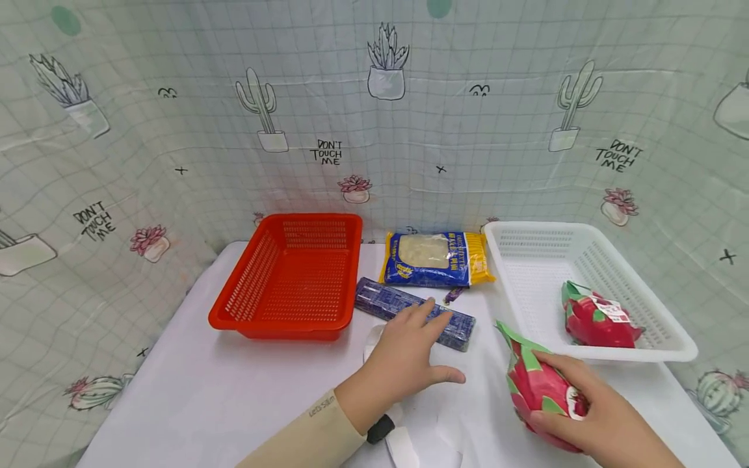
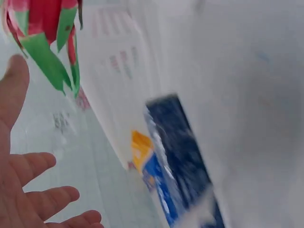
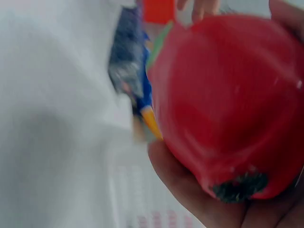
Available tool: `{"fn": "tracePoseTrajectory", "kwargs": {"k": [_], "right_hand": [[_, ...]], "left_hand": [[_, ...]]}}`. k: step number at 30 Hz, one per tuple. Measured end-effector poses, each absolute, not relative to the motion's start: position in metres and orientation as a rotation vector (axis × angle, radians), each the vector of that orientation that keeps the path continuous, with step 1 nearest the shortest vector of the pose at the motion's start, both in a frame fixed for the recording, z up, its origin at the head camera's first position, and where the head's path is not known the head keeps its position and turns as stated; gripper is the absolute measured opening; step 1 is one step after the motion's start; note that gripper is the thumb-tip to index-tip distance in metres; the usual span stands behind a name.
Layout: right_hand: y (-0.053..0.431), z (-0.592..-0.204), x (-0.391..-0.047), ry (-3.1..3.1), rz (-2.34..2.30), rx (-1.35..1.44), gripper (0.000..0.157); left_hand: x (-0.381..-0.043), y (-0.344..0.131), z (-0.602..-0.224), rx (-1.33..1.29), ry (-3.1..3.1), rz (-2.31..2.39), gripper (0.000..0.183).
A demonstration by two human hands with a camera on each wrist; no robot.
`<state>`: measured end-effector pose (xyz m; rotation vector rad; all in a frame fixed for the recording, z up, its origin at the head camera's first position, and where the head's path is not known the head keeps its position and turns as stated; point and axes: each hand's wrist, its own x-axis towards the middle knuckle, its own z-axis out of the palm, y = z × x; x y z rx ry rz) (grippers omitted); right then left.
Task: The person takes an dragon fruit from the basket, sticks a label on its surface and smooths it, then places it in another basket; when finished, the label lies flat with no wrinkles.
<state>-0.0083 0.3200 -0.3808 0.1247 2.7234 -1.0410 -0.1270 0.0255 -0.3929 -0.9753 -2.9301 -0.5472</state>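
My right hand (image 1: 591,409) grips a dragon fruit (image 1: 552,383), pink-red with green scales, in front of the white basket (image 1: 529,286). The right wrist view shows its smooth red side and dark stem end (image 3: 240,186), fingers wrapped round it. With fingers spread and nothing held, my left hand (image 1: 404,354) hovers near a long dark-blue pack (image 1: 386,298), partly covering it from the head camera. A second dragon fruit (image 1: 599,320) bearing a white label lies inside the white basket. Blur softens the blue pack (image 2: 178,152) in the left wrist view.
A red basket (image 1: 298,283) with nothing in it stands at the left. Behind the blue pack lies a blue and yellow bag (image 1: 433,259) with a see-through window, and a small purple item (image 1: 453,295) beside it. White objects lie partly hidden beneath my left forearm.
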Motion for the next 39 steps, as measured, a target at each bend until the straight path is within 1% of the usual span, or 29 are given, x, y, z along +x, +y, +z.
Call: {"fn": "tracePoseTrajectory", "kwargs": {"k": [3,5,7,10,12,14,17,20,27,30,33,36,39], "right_hand": [[0.347,-0.376,0.004,2.676,-1.051,0.159,0.087],[0.365,-0.373,0.009,2.66,-1.086,0.175,0.082],[0.378,-0.367,0.011,2.619,-1.148,0.225,0.08],[0.389,-0.361,0.009,2.616,-1.267,0.277,0.077],[0.389,-0.358,0.007,2.667,-1.291,0.311,0.08],[0.388,-0.359,0.006,2.75,-1.329,0.33,0.084],[0.384,-0.362,0.005,2.842,-1.401,0.417,0.089],[0.38,-0.365,0.004,2.901,-1.456,0.505,0.09],[0.373,-0.355,-0.003,2.942,-1.492,0.582,0.09],[0.372,-0.342,-0.013,2.941,-1.49,0.535,0.088],[0.376,-0.328,-0.031,2.981,-1.419,0.394,0.089],[0.382,-0.313,-0.055,3.03,-1.249,0.254,0.088],[0.386,-0.297,-0.083,3.015,-1.048,0.156,0.095]], "left_hand": [[-0.135,0.048,-0.385,-1.005,-2.927,-0.618,0.089],[-0.142,0.064,-0.383,-1.004,-2.961,-0.817,0.085],[-0.15,0.081,-0.384,-0.931,-2.995,-1.119,0.089],[-0.156,0.108,-0.391,-0.737,-2.973,-1.578,0.099],[-0.156,0.127,-0.396,-0.584,-2.94,-1.799,0.105],[-0.154,0.146,-0.402,-0.47,-2.935,-1.908,0.108],[-0.149,0.17,-0.409,-0.383,-2.901,-2.004,0.112],[-0.145,0.184,-0.414,-0.36,-2.849,-2.052,0.118],[-0.141,0.194,-0.416,-0.376,-2.812,-2.088,0.13],[-0.141,0.195,-0.416,-0.392,-2.794,-2.104,0.13],[-0.142,0.196,-0.415,-0.404,-2.769,-2.121,0.13],[-0.142,0.195,-0.416,-0.406,-2.758,-2.137,0.129],[-0.143,0.194,-0.416,-0.391,-2.774,-2.143,0.128]]}}
